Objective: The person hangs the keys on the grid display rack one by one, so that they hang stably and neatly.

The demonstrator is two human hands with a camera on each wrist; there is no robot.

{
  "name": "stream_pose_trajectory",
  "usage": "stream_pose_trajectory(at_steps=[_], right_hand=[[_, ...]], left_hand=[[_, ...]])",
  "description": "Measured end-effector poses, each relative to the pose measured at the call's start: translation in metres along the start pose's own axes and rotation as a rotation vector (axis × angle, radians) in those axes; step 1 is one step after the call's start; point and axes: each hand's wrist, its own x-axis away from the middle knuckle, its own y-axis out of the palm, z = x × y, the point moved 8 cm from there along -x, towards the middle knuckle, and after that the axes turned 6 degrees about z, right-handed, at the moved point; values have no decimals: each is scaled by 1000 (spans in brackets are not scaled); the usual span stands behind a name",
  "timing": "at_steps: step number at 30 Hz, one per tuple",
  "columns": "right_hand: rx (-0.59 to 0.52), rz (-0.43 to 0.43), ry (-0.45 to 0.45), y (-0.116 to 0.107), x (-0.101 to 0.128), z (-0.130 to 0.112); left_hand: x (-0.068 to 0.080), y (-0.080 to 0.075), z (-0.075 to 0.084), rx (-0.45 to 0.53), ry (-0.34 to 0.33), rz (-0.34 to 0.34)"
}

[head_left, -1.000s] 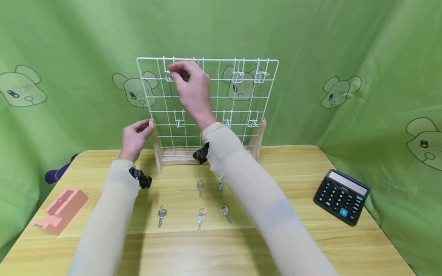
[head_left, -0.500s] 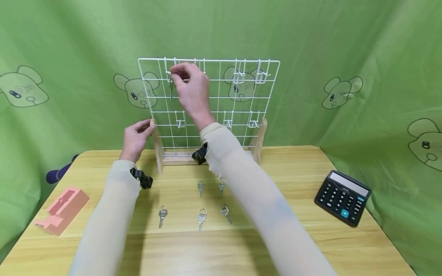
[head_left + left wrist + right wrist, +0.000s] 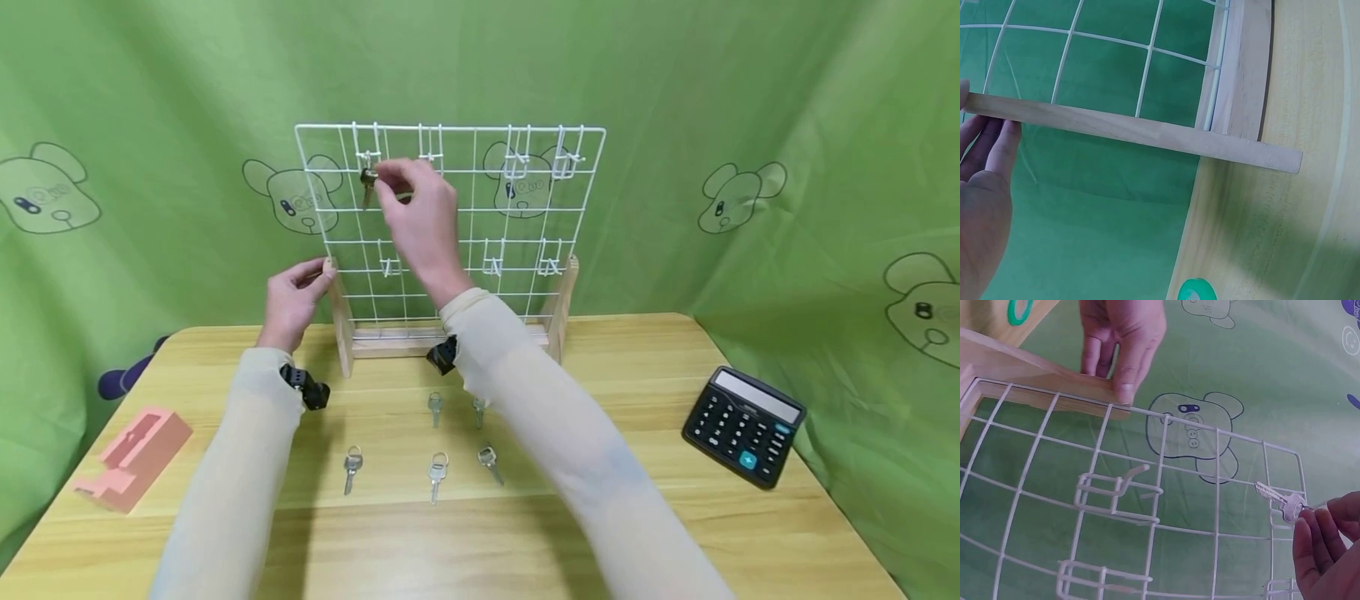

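Observation:
A white wire grid rack [image 3: 457,128] stands in a wooden base at the back of the table. My left hand [image 3: 288,304] grips the top of its left wooden post [image 3: 1116,127], thumb on one side and fingers on the other. At the upper left hook [image 3: 367,156], a key [image 3: 367,180] hangs with its blade pointing down. The curled fingers of my right hand [image 3: 423,204] pinch at the key's ring end; in the right wrist view the fingertips partly hide the ring. Several more hooks, such as one at the upper right [image 3: 517,167], carry nothing.
Several keys with rings lie on the table in front of the rack, one of them [image 3: 352,468] at the left. A black calculator [image 3: 744,427] lies at the right, a pink block-shaped holder [image 3: 135,458] at the left. Green cloth [image 3: 675,100] hangs behind.
My right hand has come down slightly from the upper left hook, and the key beside its fingertips now shows more fully. The left hand has stayed on the post.

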Motion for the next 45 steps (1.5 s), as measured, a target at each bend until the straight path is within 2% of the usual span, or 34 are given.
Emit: stream_pose_trajectory(at_steps=[4,11,14,25,33,40,45], right_hand=[[0,-59,0,-1,11,7],[7,-224,67,-4,36,24],[6,-268,94,-8,46,32],[120,-446,140,-19,79,64],[183,-611,201,-22,104,97],[235,-695,232,-24,122,117],[251,-722,234,-24,134,131]], left_hand=[[0,2,0,6,1,-1],[0,2,0,-18,6,-4],[0,2,1,-14,15,-10],[-1,0,2,19,10,-12],[1,-1,0,24,-4,-5],[0,0,-1,37,1,5],[0,1,-3,47,-5,7]])
